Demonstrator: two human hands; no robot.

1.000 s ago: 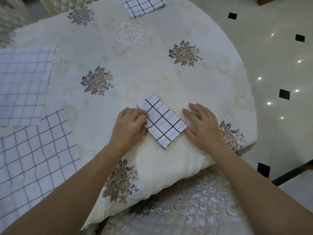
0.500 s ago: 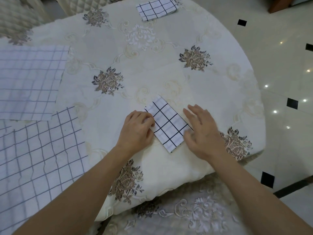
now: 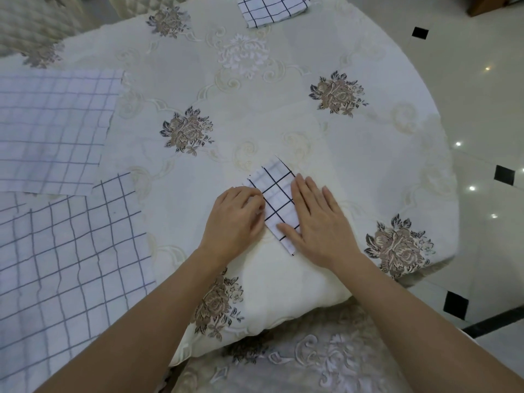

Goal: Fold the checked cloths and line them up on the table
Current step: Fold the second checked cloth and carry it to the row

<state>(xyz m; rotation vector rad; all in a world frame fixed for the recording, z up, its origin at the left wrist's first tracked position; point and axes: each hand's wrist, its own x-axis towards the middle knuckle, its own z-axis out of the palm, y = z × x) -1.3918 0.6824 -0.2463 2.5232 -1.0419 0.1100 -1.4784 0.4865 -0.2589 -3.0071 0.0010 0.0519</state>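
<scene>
One folded cloth [image 3: 276, 199] lies askew near the table's [image 3: 382, 154] near edge. Right hand [image 3: 314, 222] lies flat on its right half, fingers straight. Left hand [image 3: 235, 217] sits at its left edge, fingers curled; pinching or only pressing, can't tell. Far cloth [image 3: 272, 8], folded, sits at the far edge. At the left edge, pale cloth [image 3: 54, 129] overlaps grey-lined cloth [image 3: 65, 251], both spread.

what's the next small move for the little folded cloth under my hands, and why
Probably lift the small folded checked cloth and carry it beside the other folded cloth at the far edge of the table. It looks fully folded, the right hand lies flat on it, and the left hand curls at its left edge.
</scene>
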